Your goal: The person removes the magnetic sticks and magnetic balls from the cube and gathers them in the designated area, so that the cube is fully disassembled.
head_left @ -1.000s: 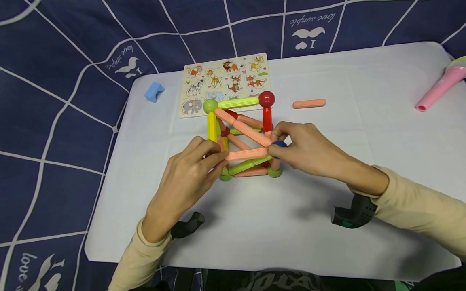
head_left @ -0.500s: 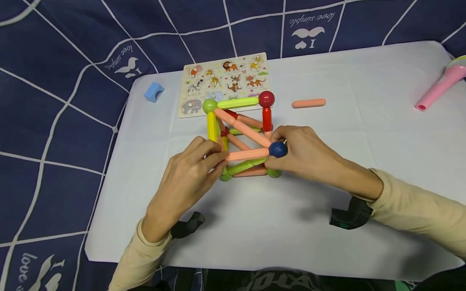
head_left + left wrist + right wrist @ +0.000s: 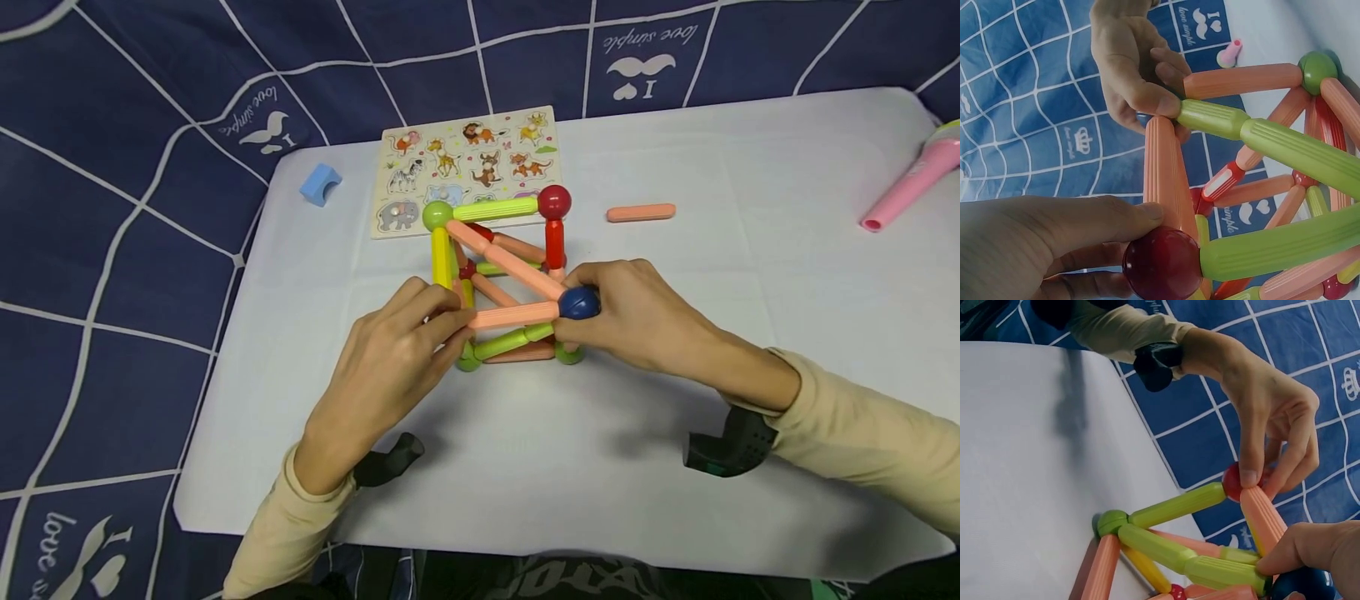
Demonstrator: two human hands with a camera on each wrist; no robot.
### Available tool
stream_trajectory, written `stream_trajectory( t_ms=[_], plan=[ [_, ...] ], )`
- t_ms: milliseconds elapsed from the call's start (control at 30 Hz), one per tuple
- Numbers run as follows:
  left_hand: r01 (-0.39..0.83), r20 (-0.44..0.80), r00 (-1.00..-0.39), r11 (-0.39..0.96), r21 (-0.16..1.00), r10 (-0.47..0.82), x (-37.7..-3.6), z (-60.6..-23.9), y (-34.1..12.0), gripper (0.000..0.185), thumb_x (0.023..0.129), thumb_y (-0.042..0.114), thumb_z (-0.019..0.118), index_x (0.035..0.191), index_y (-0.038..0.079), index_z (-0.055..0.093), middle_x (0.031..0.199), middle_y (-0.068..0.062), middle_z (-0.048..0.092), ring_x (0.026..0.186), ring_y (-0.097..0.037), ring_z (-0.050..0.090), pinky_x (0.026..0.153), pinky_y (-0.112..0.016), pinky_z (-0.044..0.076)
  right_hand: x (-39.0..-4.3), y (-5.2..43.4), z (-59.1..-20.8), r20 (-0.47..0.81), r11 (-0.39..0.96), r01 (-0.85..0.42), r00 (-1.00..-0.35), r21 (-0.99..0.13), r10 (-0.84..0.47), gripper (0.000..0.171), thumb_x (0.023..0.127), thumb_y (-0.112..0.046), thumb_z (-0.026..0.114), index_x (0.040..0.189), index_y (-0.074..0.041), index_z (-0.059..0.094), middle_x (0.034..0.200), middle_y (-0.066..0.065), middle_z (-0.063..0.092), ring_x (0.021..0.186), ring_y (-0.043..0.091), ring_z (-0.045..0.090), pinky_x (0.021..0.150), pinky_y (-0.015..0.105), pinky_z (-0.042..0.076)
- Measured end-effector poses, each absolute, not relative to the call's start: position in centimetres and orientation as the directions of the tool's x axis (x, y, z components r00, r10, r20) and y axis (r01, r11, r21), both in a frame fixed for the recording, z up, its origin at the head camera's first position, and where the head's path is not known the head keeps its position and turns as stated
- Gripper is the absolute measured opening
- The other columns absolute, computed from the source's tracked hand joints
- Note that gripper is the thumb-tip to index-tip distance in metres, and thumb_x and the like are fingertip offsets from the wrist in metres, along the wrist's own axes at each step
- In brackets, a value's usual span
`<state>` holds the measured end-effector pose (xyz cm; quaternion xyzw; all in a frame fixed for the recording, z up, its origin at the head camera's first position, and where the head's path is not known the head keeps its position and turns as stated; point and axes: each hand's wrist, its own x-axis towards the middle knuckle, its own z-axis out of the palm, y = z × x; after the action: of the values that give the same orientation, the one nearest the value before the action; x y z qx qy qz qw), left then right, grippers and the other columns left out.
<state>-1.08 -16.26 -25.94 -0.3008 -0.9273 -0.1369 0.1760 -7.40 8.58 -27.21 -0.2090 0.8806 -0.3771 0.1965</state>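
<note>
A box-like frame of colored building sticks (image 3: pixel 495 208) and balls stands on the table between both hands. My left hand (image 3: pixel 390 350) pinches its near left corner, where a dark red ball (image 3: pixel 1163 262) joins an orange stick (image 3: pixel 1166 169); the head view hides that ball. At the near right corner, my right hand (image 3: pixel 637 312) grips around a dark blue ball (image 3: pixel 580 303). The right wrist view has the right thumb (image 3: pixel 1291 550) against the end of a green stick (image 3: pixel 1222 573) beside this ball. Some of the right fingers are hidden behind the joint.
Behind the frame lies an animal puzzle board (image 3: pixel 465 158), partly covered by it. A blue arch block (image 3: pixel 321 184) sits at the back left. One loose orange stick (image 3: pixel 641 212) lies right of the board, and a pink toy microphone (image 3: pixel 911 183) at the far right.
My right fingers have slid off the top of the blue ball and now hold lower around it, leaving the ball in sight. The left hand keeps its place.
</note>
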Motion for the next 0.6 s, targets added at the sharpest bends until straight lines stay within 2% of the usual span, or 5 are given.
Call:
stream_trajectory(
  t_ms=[333, 600],
  plan=[
    [0.592, 0.404, -0.771, 0.787, 0.171, 0.492, -0.95, -25.98, -16.3, 0.016, 0.083, 0.009, 0.079, 0.098, 0.002, 0.077, 0.095, -0.006, 0.068, 0.083, -0.018, 0.053, 0.054, -0.023, 0.049, -7.44, 8.77, -27.24, -0.135, 0.577, -0.26, -0.822, -0.774, -0.553, 0.01, 0.08, -0.017, 0.071, 0.088, -0.012, 0.069, 0.064, -0.001, 0.062, 0.05, 0.017, 0.048, 0.042, 0.026, 0.034],
    [0.579, 0.406, -0.782, 0.792, 0.194, 0.473, -0.89, -25.95, -16.36, 0.017, 0.082, 0.007, 0.08, 0.097, 0.0, 0.077, 0.094, -0.006, 0.068, 0.081, -0.017, 0.053, 0.054, -0.022, 0.049, -7.35, 8.84, -27.14, -0.119, 0.554, -0.27, -0.815, -0.788, -0.568, 0.011, 0.086, -0.021, 0.069, 0.093, -0.014, 0.073, 0.067, -0.007, 0.069, 0.055, 0.013, 0.06, 0.043, 0.026, 0.033]
  ],
)
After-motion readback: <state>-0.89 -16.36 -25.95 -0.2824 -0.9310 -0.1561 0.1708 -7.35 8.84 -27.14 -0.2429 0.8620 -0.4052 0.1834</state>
